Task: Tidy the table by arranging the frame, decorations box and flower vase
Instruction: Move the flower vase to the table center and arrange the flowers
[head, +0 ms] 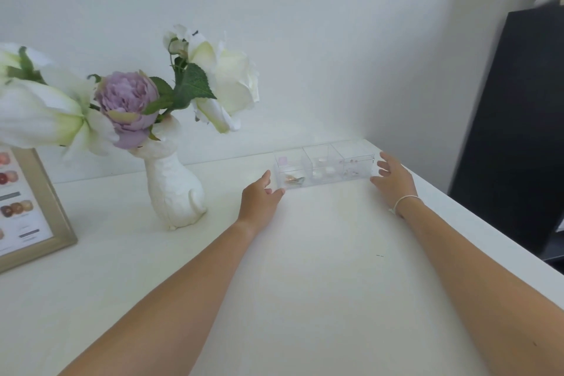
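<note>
A clear plastic decorations box (325,166) with three compartments holding small trinkets sits near the table's far edge by the wall. My left hand (261,197) rests at its left end, thumb and fingers touching the corner. My right hand (393,178) is at its right end with fingers spread, close to or touching the side. A white cat-shaped flower vase (175,189) with white and purple flowers stands to the left. A gold-edged frame (39,207) with a printed picture leans at the far left, partly cut off.
The white table (305,253) meets the wall behind the box and ends in an edge on the right. Beyond that edge stands a black cabinet (512,131). The flowers overhang the frame's top.
</note>
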The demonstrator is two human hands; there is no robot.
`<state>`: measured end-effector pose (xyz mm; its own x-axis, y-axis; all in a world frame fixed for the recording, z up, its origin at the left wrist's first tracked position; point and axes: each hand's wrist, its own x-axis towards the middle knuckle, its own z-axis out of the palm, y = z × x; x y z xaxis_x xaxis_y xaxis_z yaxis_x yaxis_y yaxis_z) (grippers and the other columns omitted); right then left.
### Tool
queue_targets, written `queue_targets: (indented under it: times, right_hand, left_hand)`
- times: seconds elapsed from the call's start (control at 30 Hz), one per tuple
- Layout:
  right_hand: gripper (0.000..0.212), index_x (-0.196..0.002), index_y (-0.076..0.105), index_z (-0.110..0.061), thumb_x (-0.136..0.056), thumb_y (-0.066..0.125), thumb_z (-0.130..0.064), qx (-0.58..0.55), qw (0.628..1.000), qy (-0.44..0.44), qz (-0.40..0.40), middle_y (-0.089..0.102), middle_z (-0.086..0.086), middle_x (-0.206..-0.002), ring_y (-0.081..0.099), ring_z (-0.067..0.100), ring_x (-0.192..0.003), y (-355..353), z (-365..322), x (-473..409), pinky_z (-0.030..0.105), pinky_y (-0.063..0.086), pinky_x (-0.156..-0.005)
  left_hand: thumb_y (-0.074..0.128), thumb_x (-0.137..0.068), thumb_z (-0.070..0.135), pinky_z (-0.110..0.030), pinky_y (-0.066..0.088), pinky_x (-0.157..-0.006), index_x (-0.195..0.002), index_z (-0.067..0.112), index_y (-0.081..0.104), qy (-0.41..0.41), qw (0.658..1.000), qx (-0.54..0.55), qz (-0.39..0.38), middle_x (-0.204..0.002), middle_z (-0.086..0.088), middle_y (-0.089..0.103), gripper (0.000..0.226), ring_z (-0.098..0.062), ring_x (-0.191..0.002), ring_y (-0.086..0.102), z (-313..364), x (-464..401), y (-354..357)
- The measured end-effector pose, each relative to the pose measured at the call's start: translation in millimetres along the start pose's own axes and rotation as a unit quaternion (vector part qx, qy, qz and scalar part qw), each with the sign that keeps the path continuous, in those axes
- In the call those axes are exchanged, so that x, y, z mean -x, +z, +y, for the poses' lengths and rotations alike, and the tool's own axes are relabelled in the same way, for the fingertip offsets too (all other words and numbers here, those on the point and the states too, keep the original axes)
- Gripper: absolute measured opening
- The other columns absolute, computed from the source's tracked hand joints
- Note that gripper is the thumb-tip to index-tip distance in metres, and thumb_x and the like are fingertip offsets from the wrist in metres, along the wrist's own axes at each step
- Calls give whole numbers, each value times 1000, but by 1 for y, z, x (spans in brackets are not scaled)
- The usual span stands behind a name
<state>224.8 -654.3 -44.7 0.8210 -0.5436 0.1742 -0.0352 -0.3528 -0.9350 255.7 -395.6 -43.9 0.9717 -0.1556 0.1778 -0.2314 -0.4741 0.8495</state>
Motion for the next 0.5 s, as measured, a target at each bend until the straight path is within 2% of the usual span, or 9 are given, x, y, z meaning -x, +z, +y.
queue_targets:
  times: [0.17,0.23,0.3,0.4,0.5]
  right_hand:
    - [57,-136,39,-20,-84,52,0,19,1000,-14,5,52,5,-133,51,21,-117,-3,-3,33,24,35,-91]
    - [55,-135,41,-20,-84,52,-1,28,999,-22,1,53,5,-132,52,21,-115,-2,-6,49,24,35,-89]
    - [54,-134,42,-20,-85,53,-2,28,999,-27,-6,54,5,-131,52,21,-114,1,-10,65,24,35,-89]
    - [52,-132,44,-19,-84,54,-2,30,999,-36,-22,55,5,-130,53,22,-114,9,-18,90,24,36,-90]
    - [50,-131,45,-20,-85,54,-3,18,998,-44,-42,55,5,-130,53,21,-111,20,-27,114,25,37,-90]
  left_hand:
    - [56,-89,23,-18,34,-86,-144,17,30,-4,1000,6,-15,-137,-8,49,61,-13,-112,51,-3,32,-14]
    - [56,-88,24,-17,33,-85,-144,18,31,-5,1000,9,-18,-121,-6,54,62,-10,-102,50,-6,48,-22]
    - [57,-88,25,-17,34,-85,-144,19,32,-3,1000,14,-21,-111,0,50,61,-10,-100,50,-8,65,-31]
    - [57,-88,24,-20,35,-92,-143,20,34,3,999,27,-23,-134,-3,51,59,-13,-120,49,-13,88,-46]
    - [57,-88,25,-20,35,-90,-141,20,36,1,999,43,-14,-139,-3,48,57,-11,-123,48,-18,109,-64]
